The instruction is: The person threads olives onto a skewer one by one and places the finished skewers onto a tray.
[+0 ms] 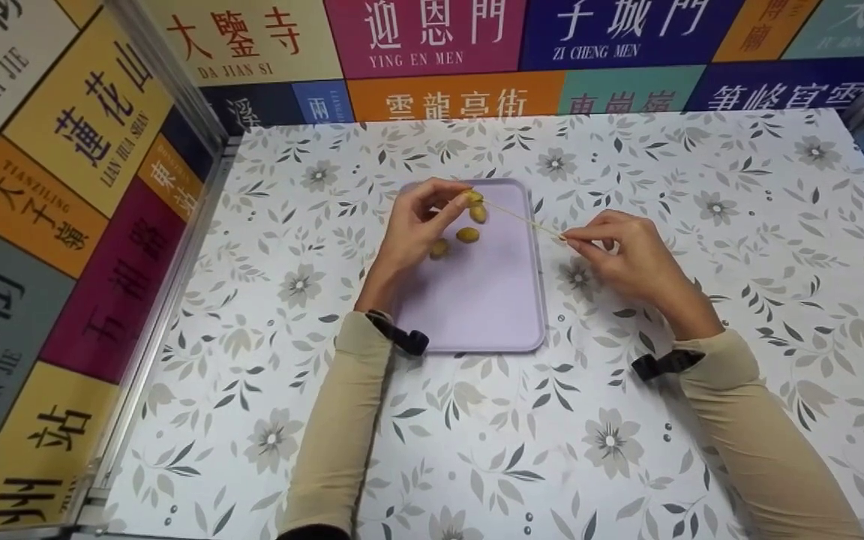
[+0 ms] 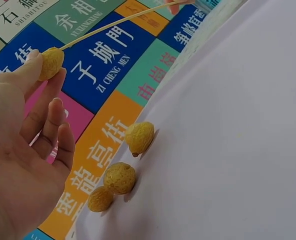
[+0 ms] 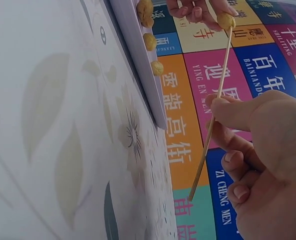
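Three fruits (image 1: pixel 467 235) lie on the tray (image 1: pixel 477 311). The left hand (image 1: pixel 418 221) pinches a fourth fruit (image 2: pixel 51 64), the right hand (image 1: pixel 631 253) a stick (image 3: pixel 208 135).

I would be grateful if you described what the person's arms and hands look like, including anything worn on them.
The left sleeve and right sleeve are plain beige, each with a cuff near the wrist. A small black left fitting and a black right fitting jut inward there. The left hand and right hand are ungloved, with no rings visible.
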The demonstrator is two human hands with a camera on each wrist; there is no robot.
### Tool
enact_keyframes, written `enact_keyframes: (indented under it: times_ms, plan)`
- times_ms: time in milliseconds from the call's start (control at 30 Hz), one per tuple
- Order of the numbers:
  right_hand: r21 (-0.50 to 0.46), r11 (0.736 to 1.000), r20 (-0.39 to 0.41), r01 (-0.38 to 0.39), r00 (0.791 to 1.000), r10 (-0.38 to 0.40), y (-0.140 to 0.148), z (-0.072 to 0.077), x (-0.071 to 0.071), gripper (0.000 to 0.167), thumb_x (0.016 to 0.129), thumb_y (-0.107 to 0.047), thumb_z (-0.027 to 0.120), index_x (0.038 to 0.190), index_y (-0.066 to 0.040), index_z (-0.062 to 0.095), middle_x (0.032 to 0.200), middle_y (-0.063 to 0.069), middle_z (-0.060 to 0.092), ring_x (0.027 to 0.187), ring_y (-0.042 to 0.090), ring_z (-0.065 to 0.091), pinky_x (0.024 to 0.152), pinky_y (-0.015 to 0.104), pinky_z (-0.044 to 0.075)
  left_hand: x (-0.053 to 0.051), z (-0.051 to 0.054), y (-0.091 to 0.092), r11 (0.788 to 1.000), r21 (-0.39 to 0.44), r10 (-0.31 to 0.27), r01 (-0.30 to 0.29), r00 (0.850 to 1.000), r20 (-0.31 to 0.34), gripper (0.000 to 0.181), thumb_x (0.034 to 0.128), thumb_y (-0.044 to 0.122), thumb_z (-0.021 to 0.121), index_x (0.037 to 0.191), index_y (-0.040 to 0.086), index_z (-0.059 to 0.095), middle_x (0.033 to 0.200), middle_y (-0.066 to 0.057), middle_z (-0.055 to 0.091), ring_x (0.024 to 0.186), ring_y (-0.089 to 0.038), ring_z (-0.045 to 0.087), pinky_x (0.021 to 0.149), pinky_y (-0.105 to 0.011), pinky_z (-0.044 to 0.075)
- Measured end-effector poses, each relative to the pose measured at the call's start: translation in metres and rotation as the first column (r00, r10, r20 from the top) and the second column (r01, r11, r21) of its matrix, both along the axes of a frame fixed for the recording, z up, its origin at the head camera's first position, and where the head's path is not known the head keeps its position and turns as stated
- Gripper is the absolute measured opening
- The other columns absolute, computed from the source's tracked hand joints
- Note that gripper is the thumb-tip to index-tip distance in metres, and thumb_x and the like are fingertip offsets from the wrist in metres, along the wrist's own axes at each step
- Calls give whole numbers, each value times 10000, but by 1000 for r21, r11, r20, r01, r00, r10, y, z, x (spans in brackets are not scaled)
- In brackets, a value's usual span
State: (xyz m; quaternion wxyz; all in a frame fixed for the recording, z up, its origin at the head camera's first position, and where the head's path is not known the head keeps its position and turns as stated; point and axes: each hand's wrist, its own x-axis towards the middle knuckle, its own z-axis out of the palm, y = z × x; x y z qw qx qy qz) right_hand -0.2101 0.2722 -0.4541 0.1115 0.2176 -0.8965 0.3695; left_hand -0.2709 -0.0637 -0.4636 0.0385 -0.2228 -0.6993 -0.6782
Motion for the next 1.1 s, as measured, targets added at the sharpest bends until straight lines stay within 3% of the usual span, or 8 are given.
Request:
enact_keyframes:
  times_ms: [267, 533, 733, 900, 1100]
  plan:
    - [-19, 1000, -40, -13, 999, 12, -1, -1, -1, 186, 978, -51, 799, 1142, -113, 862, 908, 89, 760, 812, 125, 567, 726, 208, 433, 2, -1, 3, 1000, -23, -4, 4, 1000, 19, 185, 1033, 180, 763, 1200, 103, 786, 1078, -91, 814, 964, -359, 726, 785, -297, 555]
    - [-40, 999, -36, -10, 999, 8, -3, 0, -1, 191, 975, -49, 802, 1134, -134, 866, 906, 83, 754, 809, 118, 556, 726, 210, 426, 3, -3, 8, 998, -52, -19, 21, 999, 44, 163, 1032, 244, 771, 1161, 147, 793, 1052, -133, 825, 910, -503, 702, 669, -469, 537]
    - [-66, 998, -37, -19, 999, 17, -6, -2, -1, 169, 962, -48, 819, 1102, -126, 874, 889, 82, 754, 795, 96, 560, 698, 254, 440, 6, -3, 9, 997, -68, -15, 18, 999, 47, 168, 1034, 281, 769, 1142, 154, 790, 1051, -111, 826, 918, -504, 711, 701, -512, 533]
    - [-73, 997, -36, -27, 999, 25, -9, -5, 0, 166, 962, -46, 818, 1102, -117, 873, 885, 76, 759, 786, 84, 573, 693, 234, 454, 6, -5, 11, 996, -84, -10, 12, 999, 32, 168, 1034, 294, 770, 1131, 159, 791, 1042, -46, 829, 916, -486, 721, 733, -411, 557]
    - [-24, 1000, -19, -1, 1000, 0, -12, -6, 1, 154, 982, -133, 819, 1128, -124, 867, 886, 34, 770, 736, 139, 530, 650, 218, 390, 3, -10, 15, 994, -103, 29, -28, 1000, 7, 149, 1041, 303, 759, 1100, 169, 788, 1004, 8, 821, 893, -454, 728, 721, -309, 553]
